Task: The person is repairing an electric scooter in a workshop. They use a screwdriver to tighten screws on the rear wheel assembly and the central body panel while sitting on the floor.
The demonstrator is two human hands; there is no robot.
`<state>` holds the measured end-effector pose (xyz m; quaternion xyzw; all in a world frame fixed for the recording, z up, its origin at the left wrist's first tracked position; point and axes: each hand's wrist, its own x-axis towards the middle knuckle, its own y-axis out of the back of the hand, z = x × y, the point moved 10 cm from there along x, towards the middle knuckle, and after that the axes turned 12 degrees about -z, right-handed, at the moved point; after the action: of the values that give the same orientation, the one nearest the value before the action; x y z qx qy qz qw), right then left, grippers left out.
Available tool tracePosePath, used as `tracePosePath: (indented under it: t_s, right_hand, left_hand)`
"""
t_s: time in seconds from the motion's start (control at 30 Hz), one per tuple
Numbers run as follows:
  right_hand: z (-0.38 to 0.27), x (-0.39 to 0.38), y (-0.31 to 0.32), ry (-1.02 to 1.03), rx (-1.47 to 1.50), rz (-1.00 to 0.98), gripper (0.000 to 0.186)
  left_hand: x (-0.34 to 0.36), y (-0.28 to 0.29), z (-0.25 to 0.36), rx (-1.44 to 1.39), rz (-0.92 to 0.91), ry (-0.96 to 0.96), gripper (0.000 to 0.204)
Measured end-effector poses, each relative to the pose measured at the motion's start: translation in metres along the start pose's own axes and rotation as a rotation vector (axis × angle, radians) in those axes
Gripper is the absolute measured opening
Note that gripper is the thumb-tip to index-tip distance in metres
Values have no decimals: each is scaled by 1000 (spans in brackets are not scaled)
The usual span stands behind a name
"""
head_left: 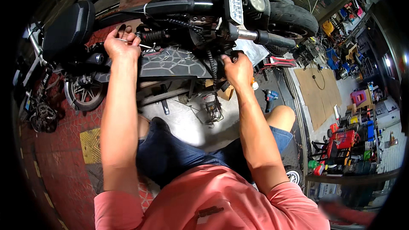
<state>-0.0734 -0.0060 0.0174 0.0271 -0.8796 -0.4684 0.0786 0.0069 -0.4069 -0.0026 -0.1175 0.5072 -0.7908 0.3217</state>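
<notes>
The left hand [122, 47] is clamping its fingers on a thin rod [147, 46] by the deck's [174, 69] far edge, partly hiding it. The right hand [239, 70] is reaching in past the deck's right end beside a cable [210, 64]; its fingertips are disappearing into shadow, so I'm not telling whether they're gripping. Tiny bits [169, 55] are lying on the deck, hardly readable.

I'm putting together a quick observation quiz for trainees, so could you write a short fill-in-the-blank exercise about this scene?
1. Of the left hand and the right hand, the ____ one holds the thin metal tool.
2. The drill-shaped power tool near the right knee is black and ____.
3. In the picture, the round lamp sits to the ____ of the long light panel.

Missing words: left; blue; right.
</notes>
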Motion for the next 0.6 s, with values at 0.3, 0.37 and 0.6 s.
tracePosePath:
  t_s: [0.3,0.37,0.6]
  right_hand:
    - [-16,1,-37,-372,-139,-395,109]
    - [-33,-4,-55,-400,-200,-448,124]
    - [-34,5,-68,-548,-277,-271,130]
  left_hand:
    - [19,-19,25,-6,-233,-40,15]
    - [18,-22,25,-10,-319,-40,21]
    - [22,-39,16,-62,-403,12,31]
